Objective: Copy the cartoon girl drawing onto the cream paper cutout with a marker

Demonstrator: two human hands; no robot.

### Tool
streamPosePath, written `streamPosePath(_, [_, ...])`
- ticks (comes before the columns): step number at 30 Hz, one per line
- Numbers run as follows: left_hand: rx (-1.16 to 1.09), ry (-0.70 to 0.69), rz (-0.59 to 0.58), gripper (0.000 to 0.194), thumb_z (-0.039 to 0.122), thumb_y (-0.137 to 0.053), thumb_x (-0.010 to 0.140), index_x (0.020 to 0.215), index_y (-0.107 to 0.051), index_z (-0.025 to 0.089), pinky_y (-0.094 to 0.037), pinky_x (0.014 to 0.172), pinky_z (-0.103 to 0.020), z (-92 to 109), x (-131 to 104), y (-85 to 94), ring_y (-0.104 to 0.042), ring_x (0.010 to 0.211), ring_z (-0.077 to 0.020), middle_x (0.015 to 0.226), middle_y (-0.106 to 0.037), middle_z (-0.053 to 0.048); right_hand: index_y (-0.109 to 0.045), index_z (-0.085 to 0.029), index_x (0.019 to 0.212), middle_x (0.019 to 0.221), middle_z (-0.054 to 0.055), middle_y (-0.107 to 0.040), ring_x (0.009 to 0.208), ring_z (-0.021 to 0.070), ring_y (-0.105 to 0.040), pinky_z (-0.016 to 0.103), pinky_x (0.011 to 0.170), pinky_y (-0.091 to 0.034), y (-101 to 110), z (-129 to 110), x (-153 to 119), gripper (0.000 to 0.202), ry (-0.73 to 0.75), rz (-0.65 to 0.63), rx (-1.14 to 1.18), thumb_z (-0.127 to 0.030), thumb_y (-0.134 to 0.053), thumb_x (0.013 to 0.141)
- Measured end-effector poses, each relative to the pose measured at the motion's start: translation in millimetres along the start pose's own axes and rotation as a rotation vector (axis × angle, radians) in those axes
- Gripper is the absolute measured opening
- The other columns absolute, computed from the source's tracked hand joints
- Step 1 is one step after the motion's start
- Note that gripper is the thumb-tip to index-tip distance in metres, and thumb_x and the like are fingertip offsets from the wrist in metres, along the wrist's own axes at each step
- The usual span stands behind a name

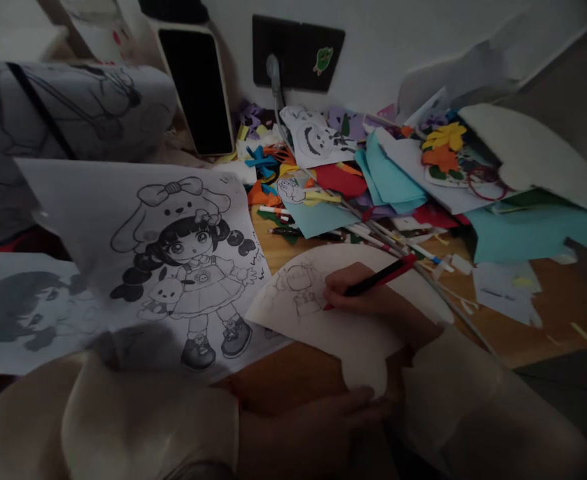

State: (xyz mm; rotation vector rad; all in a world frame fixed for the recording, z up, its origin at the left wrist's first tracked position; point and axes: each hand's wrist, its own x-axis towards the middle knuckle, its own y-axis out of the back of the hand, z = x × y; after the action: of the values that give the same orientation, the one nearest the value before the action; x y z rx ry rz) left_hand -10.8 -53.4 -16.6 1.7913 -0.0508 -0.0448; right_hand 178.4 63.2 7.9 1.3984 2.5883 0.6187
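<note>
My right hand (pixel 373 307) grips a red and black pen (pixel 380 275), its tip down on a white fan-shaped paper (pixel 343 333). Faint pencil lines of a small figure with a head and body show on the paper's left part. At the bottom, my left hand (pixel 313 427) is closed on the tab at the paper's lower edge, thumb on top. To the left stands a large printed sheet (pixel 93 233) of a character with braids, a dog-eared hat and a bow; its right edge lies next to the fan-shaped paper.
Another portrait sheet (pixel 28 313) lies far left. A dark-screened phone (pixel 196 90) leans at the back near a wall socket (pixel 298 53) with a plugged cable. Coloured paper scraps (pixel 333 180), teal sheets (pixel 390 177), thin sticks and a blank white fan shape (pixel 538 147) crowd the wooden table (pixel 538 347).
</note>
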Motion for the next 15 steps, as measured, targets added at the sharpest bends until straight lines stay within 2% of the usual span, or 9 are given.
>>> streamPosePath(3, [-0.159, -0.123, 0.023, 0.013, 0.049, -0.059, 0.066, 0.064, -0.068, 0.041, -0.009, 0.120, -0.040, -2.4, -1.0, 3.5, -0.016, 0.139, -0.0206, 0.109, -0.061, 0.020, -0.029, -0.018, 0.051, 0.054, -0.004, -0.035, 0.052, 0.0077, -0.032, 0.024, 0.050, -0.027, 0.2, -4.6, 0.6, 0.041, -0.014, -0.012, -0.033, -0.027, -0.052, 0.083])
streamPosePath(5, [-0.232, -0.149, 0.013, 0.007, 0.044, -0.063, 0.066, 0.066, -0.069, 0.041, -0.008, 0.120, -0.043, -4.3, -1.2, 4.0, -0.017, 0.139, -0.0222, 0.105, -0.064, 0.018, -0.028, -0.018, 0.052, 0.055, -0.004, -0.033, 0.052, 0.0079, -0.030, 0.024, 0.050, -0.027, 0.6, -8.1, 1.0, 0.040, -0.033, -0.008, -0.066, -0.027, -0.052, 0.084])
streamPosePath(8, [-0.268, -0.164, 0.033, 0.009, 0.042, -0.061, 0.068, 0.066, -0.069, 0.039, -0.008, 0.120, -0.043, -5.2, -0.4, 1.7, -0.017, 0.139, -0.0229, 0.107, -0.064, 0.016, -0.027, -0.018, 0.053, 0.054, -0.005, -0.029, 0.051, 0.0076, -0.028, 0.024, 0.050, -0.025, 1.1, -10.5, 1.8, 0.040, -0.009, -0.001, -0.091, -0.025, -0.052, 0.084])
streamPosePath(12, [-0.274, -0.162, 0.039, 0.009, 0.043, -0.063, 0.064, 0.066, -0.069, 0.038, -0.009, 0.119, -0.042, -4.8, 1.2, -1.8, -0.018, 0.139, -0.0230, 0.104, -0.065, 0.016, -0.024, -0.018, 0.053, 0.055, -0.005, -0.025, 0.051, 0.0070, -0.027, 0.023, 0.049, -0.023, 1.3, -8.1, 2.0, 0.041, 0.056, -0.063, -0.028, -0.020, -0.053, 0.082])
streamPosePath(15, [-0.272, -0.175, 0.059, 0.012, 0.046, -0.063, 0.063, 0.068, -0.070, 0.037, -0.013, 0.118, -0.040, -5.0, 1.2, -1.5, -0.021, 0.138, -0.0229, 0.105, -0.064, 0.015, -0.024, -0.018, 0.054, 0.056, -0.005, -0.025, 0.051, 0.0069, -0.026, 0.023, 0.049, -0.021, 1.2, -7.0, 1.6, 0.040, 0.025, -0.034, -0.020, -0.019, -0.053, 0.082])
